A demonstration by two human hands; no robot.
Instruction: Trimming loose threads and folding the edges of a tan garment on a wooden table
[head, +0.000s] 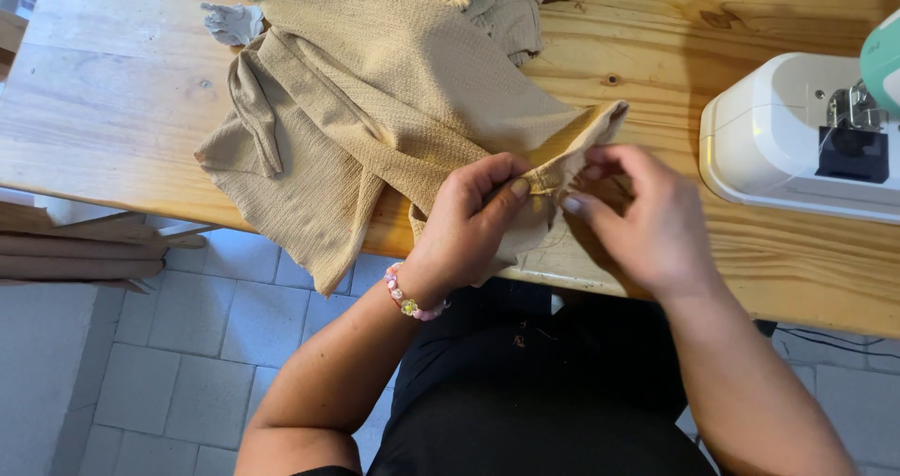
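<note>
A beige textured garment point(375, 82) lies crumpled across a wooden table point(112, 92), part of it hanging over the front edge. My left hand point(469, 223), with a beaded bracelet on the wrist, pinches a folded edge of the garment near the table's front. My right hand point(647, 218) grips the same edge just to the right, fingertips almost touching the left thumb. Both hands hold the cloth taut between them.
A white sewing machine point(797, 139) with a mint-green part stands at the right on the table. A small grey scrap point(230, 22) lies at the back left. Wooden planks point(75, 246) rest below the table's left side over a tiled floor.
</note>
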